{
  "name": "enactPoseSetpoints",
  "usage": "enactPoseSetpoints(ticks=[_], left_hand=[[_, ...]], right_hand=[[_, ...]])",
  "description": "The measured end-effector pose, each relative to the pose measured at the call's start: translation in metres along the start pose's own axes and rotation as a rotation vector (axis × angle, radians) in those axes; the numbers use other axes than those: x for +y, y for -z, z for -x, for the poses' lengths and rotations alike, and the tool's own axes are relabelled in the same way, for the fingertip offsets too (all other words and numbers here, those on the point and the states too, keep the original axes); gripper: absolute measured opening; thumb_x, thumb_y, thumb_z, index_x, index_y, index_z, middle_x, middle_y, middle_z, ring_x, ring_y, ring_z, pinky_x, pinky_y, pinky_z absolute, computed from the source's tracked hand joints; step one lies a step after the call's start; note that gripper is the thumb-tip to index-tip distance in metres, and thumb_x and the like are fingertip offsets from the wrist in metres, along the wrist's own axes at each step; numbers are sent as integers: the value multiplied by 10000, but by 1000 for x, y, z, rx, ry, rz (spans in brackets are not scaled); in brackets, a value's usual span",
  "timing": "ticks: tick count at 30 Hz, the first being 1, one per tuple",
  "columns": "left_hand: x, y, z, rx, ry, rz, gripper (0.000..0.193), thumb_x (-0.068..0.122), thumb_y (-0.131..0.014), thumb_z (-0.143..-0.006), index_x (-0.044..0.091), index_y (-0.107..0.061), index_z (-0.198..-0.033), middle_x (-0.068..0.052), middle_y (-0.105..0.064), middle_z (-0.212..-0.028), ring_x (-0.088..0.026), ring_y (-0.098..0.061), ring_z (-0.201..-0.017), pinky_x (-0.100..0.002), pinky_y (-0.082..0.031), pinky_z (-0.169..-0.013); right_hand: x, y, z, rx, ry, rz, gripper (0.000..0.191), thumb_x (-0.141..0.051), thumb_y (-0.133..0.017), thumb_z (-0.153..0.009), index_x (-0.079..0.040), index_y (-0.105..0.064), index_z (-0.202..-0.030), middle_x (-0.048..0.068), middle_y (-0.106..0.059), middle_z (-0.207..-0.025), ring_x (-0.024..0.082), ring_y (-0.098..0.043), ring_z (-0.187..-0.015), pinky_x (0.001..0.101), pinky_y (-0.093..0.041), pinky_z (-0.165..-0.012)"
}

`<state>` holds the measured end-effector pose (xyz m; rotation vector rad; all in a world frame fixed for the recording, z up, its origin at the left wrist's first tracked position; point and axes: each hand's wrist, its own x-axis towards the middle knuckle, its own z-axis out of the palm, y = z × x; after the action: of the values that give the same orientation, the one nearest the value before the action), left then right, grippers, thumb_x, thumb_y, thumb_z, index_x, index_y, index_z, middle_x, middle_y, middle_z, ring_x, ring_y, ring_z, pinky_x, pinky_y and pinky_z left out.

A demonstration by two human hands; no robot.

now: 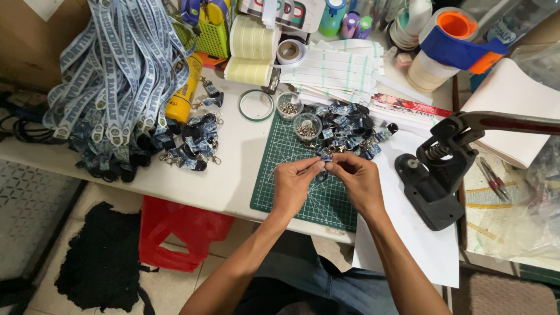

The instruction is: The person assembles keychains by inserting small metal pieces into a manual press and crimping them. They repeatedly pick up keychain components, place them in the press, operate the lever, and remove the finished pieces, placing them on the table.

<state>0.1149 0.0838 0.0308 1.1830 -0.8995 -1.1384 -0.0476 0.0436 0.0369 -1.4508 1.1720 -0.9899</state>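
Lanyard piece (325, 158) — pinched between both hands (326, 178), orientation unclear

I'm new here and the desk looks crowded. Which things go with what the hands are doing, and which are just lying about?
In use: left hand and right hand pinching a strap piece; strap pile; rivet cups; cutting mat; press.

Lying about: lanyard bundle; tape rolls; red bag; yellow can.

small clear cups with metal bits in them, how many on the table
2. One small clear cup stands just off the green cutting mat's top edge; the other cup sits on the mat beside the pile of blue strap pieces. More could be hidden under the pile.
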Motion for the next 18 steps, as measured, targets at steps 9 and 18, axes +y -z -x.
enactPoseSetpoints(ticks=[9,18], left_hand=[[-5,8,0,-5,-94,-50,258,143,-766,-912,-31,-777,-1102,-66,-805,-922,-26,-701,-774,-176,-556,-669],[-14,14,-1,134,-55,5,256,137,-760,-914,-34,-773,-1104,-82,-804,-920,-51,-701,-795,-201,-562,-698]], right_hand=[[4,-12,-1,24,36,72,106,-96,-741,-942,10,-735,-950,-15,-691,-810,36,-578,-722,213,-470,-630],[-15,-38,-4,45,57,273,183,-150,-738,-947,26,-707,-986,37,-690,-756,72,-566,-679,241,-452,-587]])
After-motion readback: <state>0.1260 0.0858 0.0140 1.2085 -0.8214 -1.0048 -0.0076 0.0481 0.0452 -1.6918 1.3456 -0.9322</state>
